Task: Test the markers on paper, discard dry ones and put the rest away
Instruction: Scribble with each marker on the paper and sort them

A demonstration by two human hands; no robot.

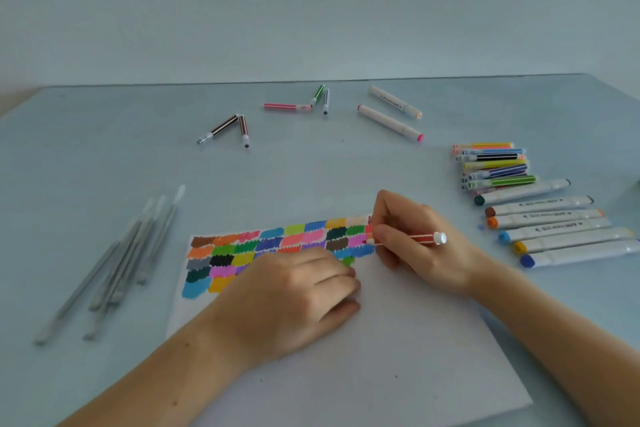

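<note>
A white sheet of paper lies on the table in front of me, its far part filled with several rows of coloured swatches. My right hand grips a thin red-and-white striped marker, its tip on the paper's far right edge among the swatches. My left hand rests on the paper with fingers curled loosely, holding it down and covering part of the swatches. Thin striped markers and thick white markers lie grouped at the right.
Several grey-white pens lie in a pile at the left. Farther back lie two brown markers, a pink, a green and a dark marker, and two thick white markers. The light blue table meets a wall behind.
</note>
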